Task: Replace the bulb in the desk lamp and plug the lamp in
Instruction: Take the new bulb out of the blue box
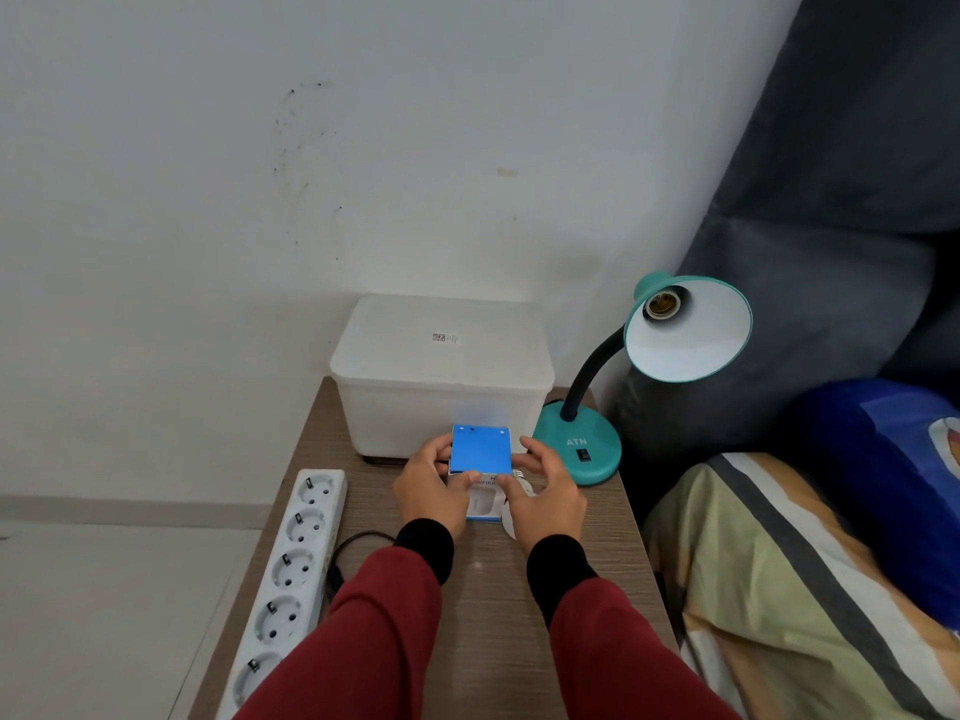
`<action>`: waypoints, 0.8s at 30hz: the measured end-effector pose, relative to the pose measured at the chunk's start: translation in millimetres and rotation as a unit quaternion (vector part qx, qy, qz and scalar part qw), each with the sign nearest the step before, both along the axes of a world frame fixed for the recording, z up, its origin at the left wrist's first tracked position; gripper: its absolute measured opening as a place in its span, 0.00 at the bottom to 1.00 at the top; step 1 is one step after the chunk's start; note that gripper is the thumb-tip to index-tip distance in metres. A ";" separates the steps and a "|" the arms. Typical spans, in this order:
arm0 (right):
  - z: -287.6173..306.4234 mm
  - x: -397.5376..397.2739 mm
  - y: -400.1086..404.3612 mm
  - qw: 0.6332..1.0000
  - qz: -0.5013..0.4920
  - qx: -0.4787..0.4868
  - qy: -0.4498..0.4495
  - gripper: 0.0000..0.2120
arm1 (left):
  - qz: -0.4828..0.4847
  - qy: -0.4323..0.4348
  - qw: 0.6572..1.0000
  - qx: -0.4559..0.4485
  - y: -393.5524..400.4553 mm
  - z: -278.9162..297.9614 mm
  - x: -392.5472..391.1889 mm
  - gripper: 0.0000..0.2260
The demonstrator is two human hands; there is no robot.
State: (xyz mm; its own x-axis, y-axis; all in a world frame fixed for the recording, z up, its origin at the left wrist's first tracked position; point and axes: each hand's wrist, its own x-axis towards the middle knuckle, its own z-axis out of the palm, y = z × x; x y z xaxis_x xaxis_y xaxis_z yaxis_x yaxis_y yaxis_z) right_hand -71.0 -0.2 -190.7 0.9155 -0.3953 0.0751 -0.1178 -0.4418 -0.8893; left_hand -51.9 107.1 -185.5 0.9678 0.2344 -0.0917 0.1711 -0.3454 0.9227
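A teal desk lamp (pixel 576 449) stands at the table's back right, its shade (pixel 691 330) tilted toward me with an empty socket (pixel 662 305) showing. A blue and white bulb box (pixel 480 452) lies on the wooden table (pixel 488 605) with its blue flap raised. My left hand (pixel 431 485) grips the box's left side. My right hand (pixel 545 491) is at the box's right side, fingers curled beside it. A white bulb (pixel 519 480) peeks out partly under my right hand, mostly hidden. A white power strip (pixel 291 569) with several sockets lies along the table's left edge.
A translucent white lidded bin (pixel 441 371) sits at the table's back against the wall. A black cord (pixel 345 558) loops beside the power strip. A bed with a striped cover (pixel 779 589), a blue pillow (pixel 883 485) and dark cushions borders the table's right side.
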 end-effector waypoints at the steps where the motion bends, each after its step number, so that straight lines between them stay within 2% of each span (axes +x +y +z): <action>1: 0.2 0.0 0.0 1.000 0.001 0.006 0.000 0.23 | 0.000 -0.001 1.000 -0.001 0.5 -0.1 -0.1 0.22; 16: 4.1 3.6 -1.1 0.989 -0.011 0.150 0.009 0.26 | 0.004 -0.012 1.000 -0.013 2.7 0.3 -1.0 0.22; 24: 3.9 5.0 -2.3 0.987 0.010 0.161 0.007 0.26 | -0.007 0.002 1.000 -0.029 0.3 0.9 0.6 0.22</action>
